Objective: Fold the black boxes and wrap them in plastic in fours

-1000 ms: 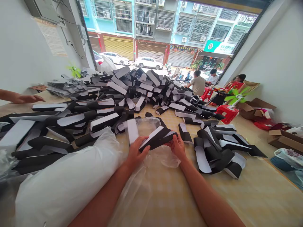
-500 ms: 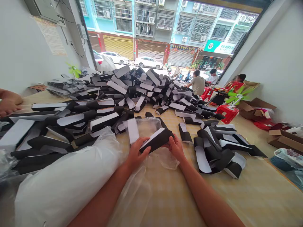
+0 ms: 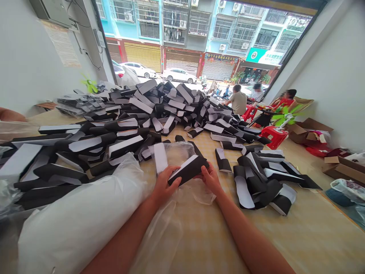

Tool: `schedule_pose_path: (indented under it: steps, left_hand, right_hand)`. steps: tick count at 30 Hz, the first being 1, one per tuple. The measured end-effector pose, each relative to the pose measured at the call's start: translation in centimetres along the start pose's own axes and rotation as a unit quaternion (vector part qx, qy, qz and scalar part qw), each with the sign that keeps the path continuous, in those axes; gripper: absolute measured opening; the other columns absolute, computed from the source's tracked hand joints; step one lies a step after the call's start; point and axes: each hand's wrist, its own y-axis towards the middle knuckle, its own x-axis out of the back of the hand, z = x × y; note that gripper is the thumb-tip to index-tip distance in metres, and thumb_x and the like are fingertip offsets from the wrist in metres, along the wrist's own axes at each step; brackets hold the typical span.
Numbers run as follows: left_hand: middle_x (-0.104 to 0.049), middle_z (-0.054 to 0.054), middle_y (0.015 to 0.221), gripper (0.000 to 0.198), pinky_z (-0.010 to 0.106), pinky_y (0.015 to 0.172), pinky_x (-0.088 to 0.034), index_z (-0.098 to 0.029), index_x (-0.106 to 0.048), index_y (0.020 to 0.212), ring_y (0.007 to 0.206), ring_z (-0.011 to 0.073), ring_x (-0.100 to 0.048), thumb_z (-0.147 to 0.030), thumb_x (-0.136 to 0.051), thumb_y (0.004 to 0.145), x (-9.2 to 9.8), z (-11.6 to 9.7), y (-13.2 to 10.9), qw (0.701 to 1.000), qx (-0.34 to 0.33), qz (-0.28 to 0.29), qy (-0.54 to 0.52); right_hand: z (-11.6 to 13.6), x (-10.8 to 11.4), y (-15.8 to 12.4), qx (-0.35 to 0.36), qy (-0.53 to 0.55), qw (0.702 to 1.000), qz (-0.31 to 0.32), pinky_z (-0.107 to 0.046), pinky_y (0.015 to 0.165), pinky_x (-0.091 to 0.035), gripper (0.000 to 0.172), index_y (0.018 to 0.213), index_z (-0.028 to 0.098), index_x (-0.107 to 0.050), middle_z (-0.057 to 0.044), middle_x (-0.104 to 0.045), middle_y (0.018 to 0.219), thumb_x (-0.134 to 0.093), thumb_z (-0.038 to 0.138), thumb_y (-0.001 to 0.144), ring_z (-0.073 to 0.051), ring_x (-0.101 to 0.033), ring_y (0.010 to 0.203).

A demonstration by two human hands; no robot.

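Between my two hands is a folded black-and-white card piece, black on its near side with a white strip along the top. My left hand grips its left end, thumb on the near side. At the right end, my right hand pinches the black part; some of its fingers are hidden behind. Below and behind the piece lies a clear plastic bag on the table. A white piece stands beside the bag, just beyond my left hand.
A large heap of similar black-and-white pieces covers the far table. A smaller pile lies to the right. A big white plastic bag fills the near left. Other people sit beyond the table, near a red stool.
My right thumb has shifted slightly onto the near face of the held piece, which stays nearly in place. At the far left, another person's hand is now mostly behind pale plastic.
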Motion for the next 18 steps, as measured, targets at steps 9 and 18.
schedule_pose_path:
  steps: [9, 18]
  left_hand:
    - [-0.070, 0.008, 0.109, 0.029, 0.037, 0.089, -0.050, -0.019, -0.063, 0.113, 0.100, 0.0237, -0.066, -0.030, -0.054, 0.087, 0.08, 0.06, -0.05, 1.000, -0.006, 0.004, 0.011]
    - [-0.068, 0.008, 0.108, 0.029, 0.037, 0.088, -0.050, -0.020, -0.061, 0.113, 0.098, 0.0234, -0.064, -0.030, -0.055, 0.087, 0.08, -0.03, -0.06, 1.000, -0.001, 0.007, 0.010]
  right_hand:
    - [-0.11, 0.16, 0.05, -0.016, -0.016, 1.000, 0.015, -0.037, 0.058, -0.064, 0.057, 0.101, 0.026, -0.052, 0.002, -0.071, 0.077, -0.080, 0.064, 0.069, -0.022, -0.073, 0.067]
    - [-0.34, 0.07, 0.18, -0.016, -0.017, 1.000, 0.018, -0.040, 0.060, -0.065, 0.057, 0.101, 0.026, -0.052, 0.002, -0.070, 0.077, -0.080, 0.064, 0.068, -0.022, -0.072, 0.066]
